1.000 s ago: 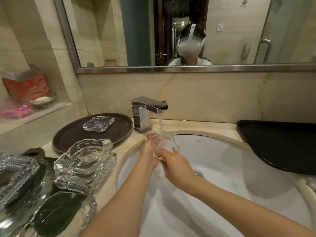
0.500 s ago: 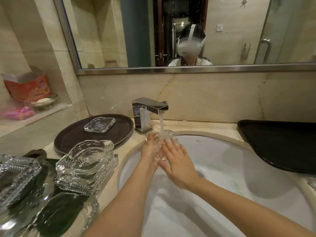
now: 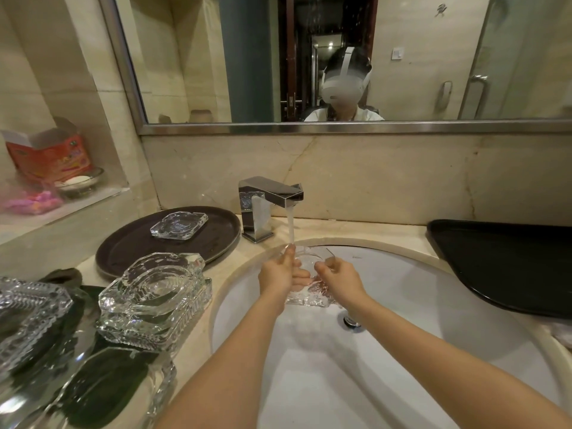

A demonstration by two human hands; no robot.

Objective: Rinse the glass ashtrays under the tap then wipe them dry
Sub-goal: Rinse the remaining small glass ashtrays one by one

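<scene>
Close by on the left of the counter (image 3: 198,335), big glass ashtrays sit in a stack (image 3: 154,298), waiting their turn. Past them is the white sink (image 3: 433,305). Over its bowl, two hands hold one glass ashtray (image 3: 309,274) so the drips fall inside and not on the counter. The left hand (image 3: 278,274) has its grip curled round the left edge. The right hand (image 3: 339,275) pinches the right edge. Holding it from both sides probably keeps the wet, slippery glass from falling. Water from the silver tap (image 3: 266,205) runs down right onto it, so this one is in the rinsing step and not dry yet. Further back, one ashtray (image 3: 179,226) rests on a round dark tray (image 3: 130,252). I cannot tell if it is washed.
</scene>
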